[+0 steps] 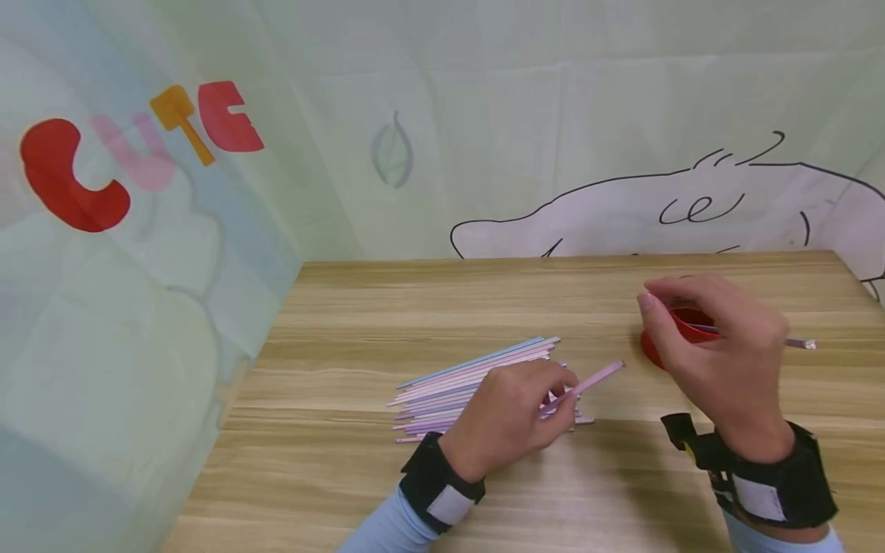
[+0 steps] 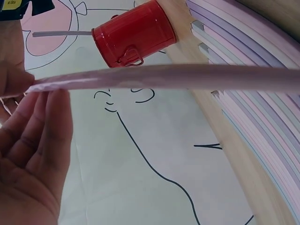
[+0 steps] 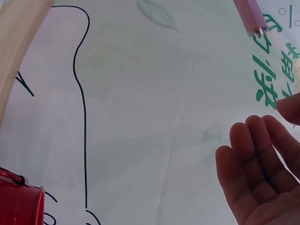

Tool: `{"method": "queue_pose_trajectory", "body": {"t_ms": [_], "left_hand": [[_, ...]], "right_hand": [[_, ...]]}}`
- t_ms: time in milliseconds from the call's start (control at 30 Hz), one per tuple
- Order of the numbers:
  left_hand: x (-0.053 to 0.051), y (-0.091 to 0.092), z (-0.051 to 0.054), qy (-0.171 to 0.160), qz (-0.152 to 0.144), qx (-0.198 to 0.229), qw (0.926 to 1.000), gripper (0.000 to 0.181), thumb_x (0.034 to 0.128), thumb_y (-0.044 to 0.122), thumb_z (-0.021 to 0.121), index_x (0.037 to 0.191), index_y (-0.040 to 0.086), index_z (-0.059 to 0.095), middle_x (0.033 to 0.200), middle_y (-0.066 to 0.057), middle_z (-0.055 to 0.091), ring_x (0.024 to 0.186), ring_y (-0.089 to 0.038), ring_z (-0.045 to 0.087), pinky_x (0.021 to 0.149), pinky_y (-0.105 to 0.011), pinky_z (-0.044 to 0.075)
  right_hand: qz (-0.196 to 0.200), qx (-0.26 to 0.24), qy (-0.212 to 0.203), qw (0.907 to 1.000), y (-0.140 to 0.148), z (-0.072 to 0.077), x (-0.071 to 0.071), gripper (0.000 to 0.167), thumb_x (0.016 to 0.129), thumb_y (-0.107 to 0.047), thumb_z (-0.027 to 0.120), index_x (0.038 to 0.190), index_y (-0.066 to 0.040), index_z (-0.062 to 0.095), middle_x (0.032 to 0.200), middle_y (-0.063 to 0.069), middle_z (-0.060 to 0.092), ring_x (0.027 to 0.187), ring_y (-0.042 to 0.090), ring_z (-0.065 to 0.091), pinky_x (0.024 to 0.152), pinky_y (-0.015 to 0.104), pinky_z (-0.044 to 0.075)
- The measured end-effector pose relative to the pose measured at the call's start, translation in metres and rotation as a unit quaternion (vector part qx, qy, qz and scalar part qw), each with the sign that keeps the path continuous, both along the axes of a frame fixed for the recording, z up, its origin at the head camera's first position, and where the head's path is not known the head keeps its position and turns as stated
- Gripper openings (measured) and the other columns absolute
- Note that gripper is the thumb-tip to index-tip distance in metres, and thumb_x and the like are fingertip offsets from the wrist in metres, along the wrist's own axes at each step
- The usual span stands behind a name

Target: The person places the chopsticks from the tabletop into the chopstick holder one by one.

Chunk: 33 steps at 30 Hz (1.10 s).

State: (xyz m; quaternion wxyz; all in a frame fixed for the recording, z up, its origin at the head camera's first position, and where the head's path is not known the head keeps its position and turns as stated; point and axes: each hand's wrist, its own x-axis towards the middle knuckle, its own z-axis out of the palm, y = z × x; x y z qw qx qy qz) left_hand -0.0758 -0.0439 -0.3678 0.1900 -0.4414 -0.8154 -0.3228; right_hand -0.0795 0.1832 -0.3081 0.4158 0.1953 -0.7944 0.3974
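Lower centre of head view: my left hand (image 1: 515, 411) pinches pink straw (image 1: 600, 375). Right side: my right hand (image 1: 726, 346), fingers loose, holds nothing. Straw pile (image 1: 442, 395) partly behind left hand. Beyond, upper right, red bucket (image 2: 136, 35), single straw (image 2: 61, 33) poking out.

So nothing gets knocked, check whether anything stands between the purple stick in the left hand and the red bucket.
Nothing visible stands between the purple stick, pinched in the left hand, and the side of the red bucket. In the head view, though, the right hand partly covers the bucket's mouth, where another stick pokes out.
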Motion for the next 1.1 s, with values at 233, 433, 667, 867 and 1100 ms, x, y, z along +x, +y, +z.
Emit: {"method": "queue_pose_trajectory", "body": {"t_ms": [233,433,667,867,1100], "left_hand": [[-0.001,-0.001,0.001,0.007,0.015,0.055,0.9984,0.010,0.0884,0.008,0.070,0.098,0.007,0.067,0.083,0.003,0.066,0.071,0.001,0.059,0.068,-0.006,0.045],[-0.001,-0.001,0.003,0.013,0.026,0.095,0.9950,0.015,0.0881,0.006,0.071,0.102,0.006,0.066,0.082,0.001,0.067,0.070,-0.001,0.061,0.068,-0.008,0.047],[0.000,0.000,0.004,0.008,0.030,0.117,0.9927,0.019,0.0882,0.003,0.071,0.106,0.004,0.066,0.085,-0.002,0.069,0.071,-0.004,0.064,0.067,-0.009,0.048],[0.002,0.000,0.003,-0.024,0.030,0.122,0.9918,0.020,0.0907,0.006,0.071,0.110,0.003,0.065,0.088,-0.004,0.068,0.073,-0.006,0.063,0.067,-0.008,0.048],[0.002,0.000,0.004,-0.023,0.029,0.120,0.9920,0.021,0.0914,0.006,0.070,0.111,0.003,0.065,0.090,-0.004,0.069,0.075,-0.006,0.064,0.068,-0.009,0.048]], "right_hand": [[0.013,0.008,-0.006,0.9999,-0.003,-0.001,0.000,0.023,0.086,-0.016,0.077,0.100,0.002,0.077,0.090,0.015,0.073,0.089,-0.001,0.062,0.087,0.014,0.046],[0.039,0.033,-0.031,0.9982,-0.007,-0.004,0.001,0.020,0.083,-0.015,0.080,0.099,-0.002,0.078,0.089,0.009,0.074,0.086,0.005,0.062,0.084,0.015,0.046],[0.103,0.059,-0.059,0.9911,-0.013,-0.006,0.001,0.023,0.074,-0.004,0.085,0.096,-0.007,0.079,0.089,0.001,0.074,0.079,0.004,0.063,0.072,0.015,0.046],[0.149,0.070,-0.081,0.9830,-0.017,-0.008,0.002,0.023,0.074,-0.008,0.089,0.094,-0.011,0.078,0.088,-0.004,0.073,0.081,0.005,0.066,0.074,0.016,0.048],[0.151,0.067,-0.104,0.9808,-0.019,-0.008,0.004,0.023,0.074,-0.005,0.089,0.094,-0.012,0.078,0.089,-0.004,0.074,0.079,0.006,0.065,0.069,0.016,0.047]]}}
